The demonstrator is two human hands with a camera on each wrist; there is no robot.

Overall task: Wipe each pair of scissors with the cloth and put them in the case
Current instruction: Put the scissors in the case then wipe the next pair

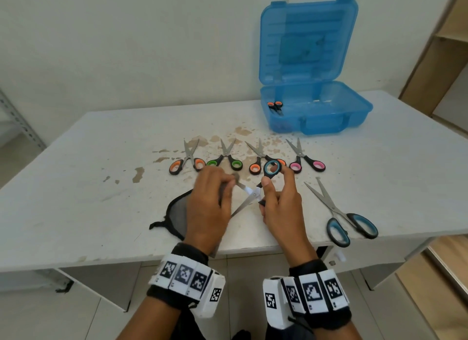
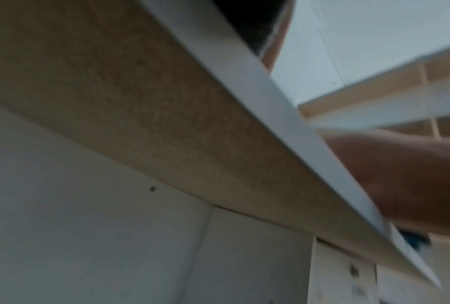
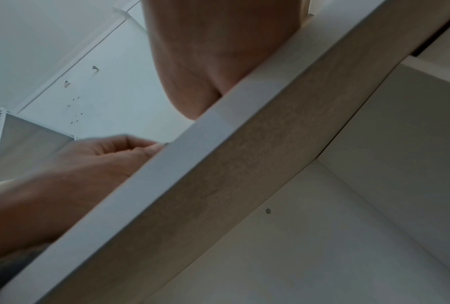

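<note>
In the head view my right hand (image 1: 275,178) grips the handles of small blue-ringed scissors (image 1: 272,168), held open above the table's front edge. My left hand (image 1: 226,181) pinches a grey cloth (image 1: 236,176) around one blade (image 1: 243,186); the cloth's dark rest (image 1: 178,213) lies on the table under that hand. The open blue case (image 1: 324,124) stands at the back right with orange-handled scissors (image 1: 275,106) inside. The right wrist view catches my left hand (image 3: 101,156) with its fingers curled above the table edge (image 3: 192,148); the left wrist view is blurred.
A row of open scissors lies mid-table: orange (image 1: 187,159), green (image 1: 226,157), orange (image 1: 257,159), pink (image 1: 305,159). Large blue-handled scissors (image 1: 339,213) lie near the front right edge. The white table (image 1: 76,187) is stained in the middle. Wooden shelving (image 1: 445,48) stands at right.
</note>
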